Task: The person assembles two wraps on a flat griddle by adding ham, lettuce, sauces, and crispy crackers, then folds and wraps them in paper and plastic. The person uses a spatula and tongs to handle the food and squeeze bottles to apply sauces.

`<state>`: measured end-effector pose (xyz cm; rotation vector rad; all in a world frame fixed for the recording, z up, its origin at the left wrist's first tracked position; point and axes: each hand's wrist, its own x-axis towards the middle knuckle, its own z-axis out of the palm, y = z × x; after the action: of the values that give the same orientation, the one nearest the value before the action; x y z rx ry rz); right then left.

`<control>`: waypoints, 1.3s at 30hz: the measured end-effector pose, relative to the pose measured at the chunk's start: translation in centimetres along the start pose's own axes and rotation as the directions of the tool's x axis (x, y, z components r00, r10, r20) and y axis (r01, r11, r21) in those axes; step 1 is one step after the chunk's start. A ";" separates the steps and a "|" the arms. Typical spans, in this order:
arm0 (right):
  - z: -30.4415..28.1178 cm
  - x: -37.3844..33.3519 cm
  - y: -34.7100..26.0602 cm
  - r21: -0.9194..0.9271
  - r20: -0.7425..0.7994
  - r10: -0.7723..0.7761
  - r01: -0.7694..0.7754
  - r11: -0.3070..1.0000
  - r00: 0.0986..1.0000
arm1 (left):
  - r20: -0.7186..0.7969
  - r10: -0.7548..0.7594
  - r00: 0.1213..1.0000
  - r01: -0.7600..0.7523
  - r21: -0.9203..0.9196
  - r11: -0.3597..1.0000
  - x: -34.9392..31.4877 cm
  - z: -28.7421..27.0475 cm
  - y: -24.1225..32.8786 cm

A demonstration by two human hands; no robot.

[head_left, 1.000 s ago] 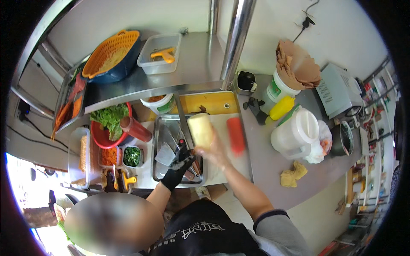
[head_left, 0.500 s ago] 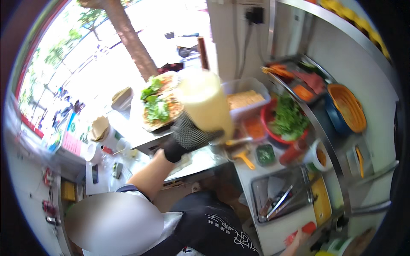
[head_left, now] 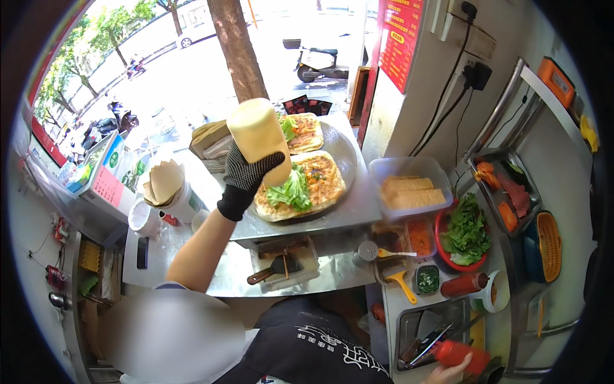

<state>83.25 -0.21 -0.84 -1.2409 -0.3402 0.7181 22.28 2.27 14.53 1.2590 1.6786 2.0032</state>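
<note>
Bright street daylight backs the steel tabletop; the gloved left hand wraps round a pale yellow bottle, whose long axis slants from upper left to lower right; its lower end overlaps the view of the lettuce on the nearer flatbread, contact unclear; this flatbread lies to the hand's right, the farther flatbread just beyond it; the bare right hand, well apart from both, grips a red bottle, lying roughly crosswise, beside the metal tray.
</note>
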 end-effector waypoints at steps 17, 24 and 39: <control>24.7 -15.1 -1.1 0.287 0.596 -0.091 -0.106 0.952 0.798 | 0.054 -0.187 0.981 0.190 -0.052 0.980 3.5 -0.6 -9.9; 30.0 -14.5 0.5 0.256 0.668 0.005 -0.237 0.937 0.744 | -0.081 -0.096 0.992 0.096 -0.011 0.995 8.0 -1.2 -12.1; 33.4 -11.0 3.0 0.170 0.760 0.072 -0.305 0.937 0.646 | -0.024 -0.238 0.971 0.238 -0.013 0.971 10.8 -2.4 -10.6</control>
<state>54.10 17.59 8.28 -0.6458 -0.7608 1.4195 10.56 11.08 10.05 0.9792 1.7370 1.8891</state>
